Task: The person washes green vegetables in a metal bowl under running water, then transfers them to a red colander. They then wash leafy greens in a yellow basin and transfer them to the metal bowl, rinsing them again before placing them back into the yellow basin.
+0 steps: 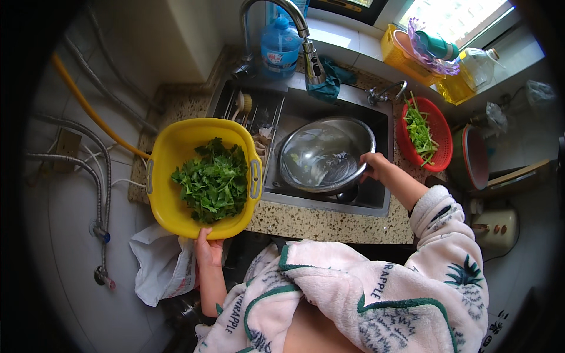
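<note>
The left hand [207,250] held a grip closed on the near rim of a yellow basin [170,153], steadying it where it overhung the front left corner of the speckled counter [329,223]. The basin held a heap of leafy greens [213,179], kept dry beside the sink [376,197]. The right hand [374,166] gripped the right rim of a steel bowl [323,154], tilted inside the sink, probably so water could drain, though the glare made its contents hard to judge. A faucet [306,41] hung over the bowl from the back edge. At the counter's right end sat a red colander [441,138] with green stems, clear of the sink. A blue bottle [280,47] stood at the back edge.
</note>
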Available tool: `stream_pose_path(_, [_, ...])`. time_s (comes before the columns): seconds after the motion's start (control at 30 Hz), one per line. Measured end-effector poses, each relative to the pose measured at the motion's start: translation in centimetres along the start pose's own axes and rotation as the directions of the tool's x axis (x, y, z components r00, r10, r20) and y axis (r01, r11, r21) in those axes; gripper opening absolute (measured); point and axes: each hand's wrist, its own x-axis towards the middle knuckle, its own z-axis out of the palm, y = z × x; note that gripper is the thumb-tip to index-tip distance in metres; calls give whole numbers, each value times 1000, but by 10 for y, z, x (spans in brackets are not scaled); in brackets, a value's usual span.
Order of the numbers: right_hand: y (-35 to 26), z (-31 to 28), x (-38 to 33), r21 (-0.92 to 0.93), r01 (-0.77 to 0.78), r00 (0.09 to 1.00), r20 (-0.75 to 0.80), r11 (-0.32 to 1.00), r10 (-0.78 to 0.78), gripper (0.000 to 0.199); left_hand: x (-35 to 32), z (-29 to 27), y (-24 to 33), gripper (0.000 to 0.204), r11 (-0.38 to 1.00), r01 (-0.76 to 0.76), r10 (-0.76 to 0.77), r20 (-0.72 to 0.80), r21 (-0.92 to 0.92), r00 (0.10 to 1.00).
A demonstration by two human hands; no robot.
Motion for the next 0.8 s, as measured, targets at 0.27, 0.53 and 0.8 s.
stream_pose_path(0.27, [36,-23,-20,360,-366,892,399,858,213,15,6,15,8,30,999,-38,38,10,25,999])
stream_pose_path(0.53, [44,-15,-51,518,-170,960,277,838,24,12,11,15,14,29,999,-35,34,22,33,999])
stream_pose_path(0.8, [31,-43,-64,159,246,962,-158,956,-221,14,15,8,11,30,1000,-23,22,56,14,998])
